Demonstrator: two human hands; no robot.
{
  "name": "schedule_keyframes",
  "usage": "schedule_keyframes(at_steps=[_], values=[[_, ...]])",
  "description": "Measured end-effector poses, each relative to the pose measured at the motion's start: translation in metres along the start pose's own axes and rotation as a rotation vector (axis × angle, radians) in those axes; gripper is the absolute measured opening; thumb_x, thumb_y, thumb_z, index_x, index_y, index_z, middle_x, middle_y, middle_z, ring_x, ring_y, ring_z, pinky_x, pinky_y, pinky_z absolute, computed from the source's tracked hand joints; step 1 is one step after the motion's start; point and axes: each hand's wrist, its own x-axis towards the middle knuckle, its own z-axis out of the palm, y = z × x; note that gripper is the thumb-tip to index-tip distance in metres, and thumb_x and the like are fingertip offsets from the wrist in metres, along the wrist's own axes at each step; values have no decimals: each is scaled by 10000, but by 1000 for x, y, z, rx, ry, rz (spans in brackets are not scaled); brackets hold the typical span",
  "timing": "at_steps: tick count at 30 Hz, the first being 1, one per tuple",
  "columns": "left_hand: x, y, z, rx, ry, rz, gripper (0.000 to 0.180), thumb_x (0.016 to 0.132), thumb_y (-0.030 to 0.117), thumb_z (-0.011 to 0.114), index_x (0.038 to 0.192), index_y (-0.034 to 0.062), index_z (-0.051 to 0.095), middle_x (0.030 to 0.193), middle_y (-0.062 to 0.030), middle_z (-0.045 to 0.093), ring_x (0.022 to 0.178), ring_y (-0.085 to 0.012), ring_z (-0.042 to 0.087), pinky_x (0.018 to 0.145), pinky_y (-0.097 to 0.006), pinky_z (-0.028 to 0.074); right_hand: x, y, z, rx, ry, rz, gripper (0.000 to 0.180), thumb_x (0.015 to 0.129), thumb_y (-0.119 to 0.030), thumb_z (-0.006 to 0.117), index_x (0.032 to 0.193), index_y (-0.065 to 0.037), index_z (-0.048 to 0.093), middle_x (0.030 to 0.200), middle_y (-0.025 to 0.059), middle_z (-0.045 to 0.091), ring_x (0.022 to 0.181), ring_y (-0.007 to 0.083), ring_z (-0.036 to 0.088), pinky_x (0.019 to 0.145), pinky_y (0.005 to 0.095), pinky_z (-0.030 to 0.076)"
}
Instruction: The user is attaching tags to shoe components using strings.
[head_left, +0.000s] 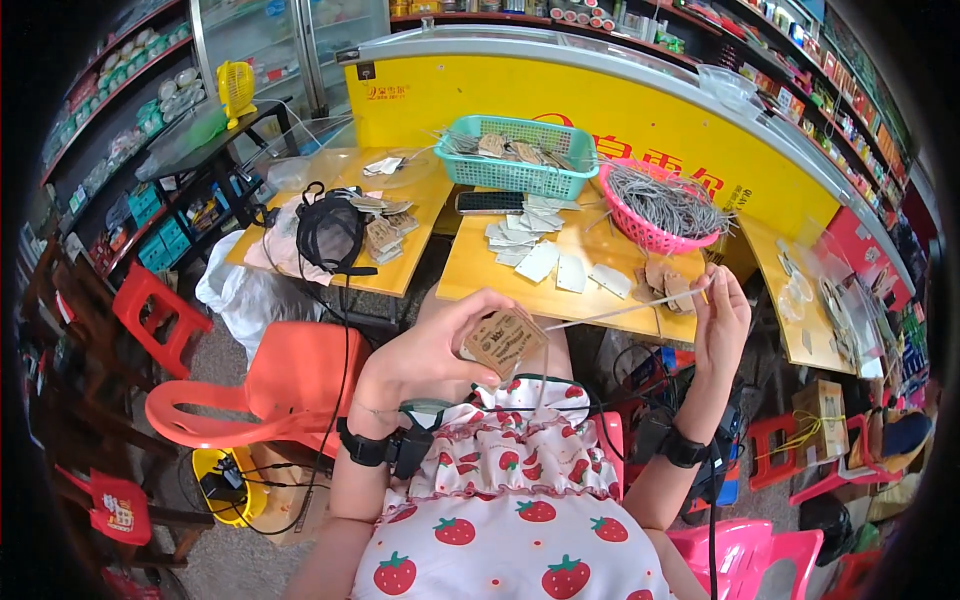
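A brown cardboard tag point(503, 342) is gripped between thumb and fingers of the left hand point(430, 355), held above the lap just in front of the yellow desk point(480, 280). A thin pale string point(620, 310) is pinched in the closed grip of the right hand point(722, 322), stretched from the tag toward it. Beyond the tag, white tags point(535, 250) are scattered on the desk, flanked by a teal basket point(520, 160) and a pink basket point(660, 215) of strings.

head-worn fisheye, looking down, close
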Motion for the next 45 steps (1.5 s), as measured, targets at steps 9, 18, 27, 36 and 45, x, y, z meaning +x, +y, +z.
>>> schedule_keyframes(at_steps=[9, 18, 27, 36, 45], values=[[3, 16, 20, -148, -45, -97, 808, 645, 25, 829, 1324, 31, 392, 1327, -76, 462, 1252, -173, 431, 1035, -322, 384, -24, -1, 53, -768, -507, 37, 217, 944, -120, 532, 1064, 51, 592, 1044, 78, 642, 999, 155, 597, 904, 297, 457], [3, 15, 21, -282, -9, -23, 849, 691, -2, 792, 1382, -2, 300, 1327, -107, 422, 1253, -169, 408, 1048, -300, 346, -57, -4, 106, -384, -813, 358, 186, 952, -89, 539, 1079, 42, 578, 1016, 69, 637, 938, 103, 587, 832, 250, 471], [7, 15, 25, -282, 103, -95, 682, 778, 28, 709, 1360, 37, 355, 1312, -96, 453, 1240, -169, 422, 1049, -304, 328, -58, 9, 110, -505, -678, 135, 103, 857, -30, 638, 943, 21, 613, 842, 45, 616, 795, 100, 564, 746, 240, 455], [16, 7, 27, 103, 268, 10, 482, 889, 39, 596, 1318, 15, 377, 1236, -61, 451, 1190, -138, 436, 1020, -286, 345, -46, 12, 100, -822, -474, -102, 81, 806, 42, 649, 880, 32, 619, 804, 56, 631, 781, 126, 585, 760, 261, 466], [6, 8, 0, 266, 580, 89, 472, 886, -6, 562, 1317, 15, 370, 1274, -93, 469, 1195, -150, 446, 1021, -287, 342, -21, -5, 46, -917, -325, -97, 93, 833, 21, 644, 916, 57, 623, 864, 75, 648, 842, 117, 623, 795, 244, 479]])
